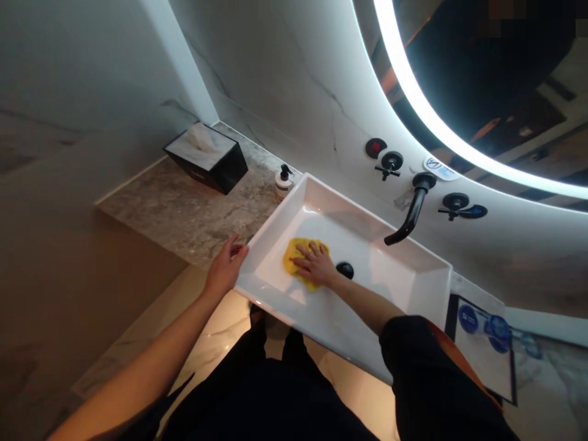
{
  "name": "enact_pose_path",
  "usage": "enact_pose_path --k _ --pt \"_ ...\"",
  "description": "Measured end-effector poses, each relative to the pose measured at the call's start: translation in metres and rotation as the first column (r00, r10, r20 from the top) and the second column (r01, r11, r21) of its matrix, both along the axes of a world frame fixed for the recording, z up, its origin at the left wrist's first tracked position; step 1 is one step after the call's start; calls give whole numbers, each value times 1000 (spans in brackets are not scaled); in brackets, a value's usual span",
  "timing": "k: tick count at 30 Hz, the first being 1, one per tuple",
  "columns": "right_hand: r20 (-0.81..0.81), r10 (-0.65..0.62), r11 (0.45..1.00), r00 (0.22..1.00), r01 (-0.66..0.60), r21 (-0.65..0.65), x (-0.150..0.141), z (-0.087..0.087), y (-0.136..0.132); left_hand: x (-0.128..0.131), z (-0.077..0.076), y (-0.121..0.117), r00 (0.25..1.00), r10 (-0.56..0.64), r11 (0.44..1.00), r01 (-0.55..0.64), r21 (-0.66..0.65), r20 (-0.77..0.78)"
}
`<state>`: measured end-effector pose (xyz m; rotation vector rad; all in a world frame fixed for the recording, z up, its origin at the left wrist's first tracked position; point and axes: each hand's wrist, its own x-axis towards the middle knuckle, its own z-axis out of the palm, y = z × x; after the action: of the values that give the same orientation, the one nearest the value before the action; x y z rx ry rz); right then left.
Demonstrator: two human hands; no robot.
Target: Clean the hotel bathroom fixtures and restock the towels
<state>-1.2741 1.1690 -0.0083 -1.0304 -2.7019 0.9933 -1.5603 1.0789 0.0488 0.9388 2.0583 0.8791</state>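
My right hand lies flat with its fingers spread on a yellow cloth, pressing it to the floor of a white rectangular sink. Just right of that hand is the black drain. At the sink's left front corner, my left hand rests against the outer rim, fingers extended and apart. Part of the cloth is hidden under my right palm. A black spout reaches out from the wall over the basin.
A black tissue box and a small pump bottle stand on the stone counter. Cross-handled taps flank the spout below a lit round mirror. Right of the sink, a dark-edged tray sits beside blue-capped clear items.
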Motion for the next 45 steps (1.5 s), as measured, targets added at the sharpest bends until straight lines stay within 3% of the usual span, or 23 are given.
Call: enact_pose_path --k 3,5,7,10,12,13,15,18,20,23,25,28,30,32,33,35,36,39,41,43,45 --pt "87 -35 992 996 24 127 20 -1 73 -2 -3 -1 1000 -4 1000 4 -12 -28" --pt "172 -67 984 983 36 177 64 2 85 -2 -4 -1 999 -6 1000 5 -17 -45" --pt "261 -147 969 954 85 233 117 3 55 -1 -1 -1 998 -21 999 19 -32 -59" --pt "310 -401 879 862 267 395 184 1 -46 0 6 -1 995 -61 996 56 -63 -77" --pt "252 -402 874 881 287 393 208 0 -107 1 12 -1 992 -79 994 72 -80 -94" --pt "211 -367 892 906 279 357 212 0 -127 2 14 -1 991 -84 993 75 -89 -102" --pt "136 -307 922 942 260 286 203 6 -134 3 17 0 990 -91 991 79 -108 -111" --pt "130 -334 909 934 282 307 151 13 -89 4 18 1 987 -99 988 82 -128 -127" --pt "189 -381 889 905 302 346 108 10 -56 4 17 1 985 -108 987 91 -129 -134" --pt "267 -344 910 900 249 330 75 -6 -50 4 17 2 984 -125 985 107 -139 -128" --pt "289 -151 965 945 77 250 93 -14 -70 4 20 2 983 -129 981 108 -160 -129" --pt "345 118 979 931 -168 118 168 -10 -100 4 25 2 981 -151 976 128 -175 -124" --pt "438 76 980 896 -148 132 220 3 -99 4 26 2 978 -169 973 146 -178 -123" --pt "507 -134 965 851 -5 262 244 18 -76 3 26 2 973 -182 970 154 -190 -141" --pt "501 -253 935 828 76 347 239 23 -57 2 25 3 971 -184 969 153 -195 -152" --pt "418 -372 871 829 157 465 197 25 -12 0 23 3 970 -180 967 144 -211 -162" --pt "360 -353 860 864 149 487 161 21 11 -1 22 4 972 -171 966 133 -223 -161" --pt "256 -43 896 966 -76 438 43 3 73 -3 21 6 977 -150 955 104 -278 -151" --pt "223 -27 896 974 -75 437 -5 -8 98 -4 20 9 977 -142 942 83 -324 -160" --pt "250 -30 905 968 -79 417 -3 -11 108 -5 20 11 975 -141 932 71 -356 -173" --pt "315 -25 921 949 -100 375 47 -7 102 -5 18 13 972 -149 927 73 -367 -183"
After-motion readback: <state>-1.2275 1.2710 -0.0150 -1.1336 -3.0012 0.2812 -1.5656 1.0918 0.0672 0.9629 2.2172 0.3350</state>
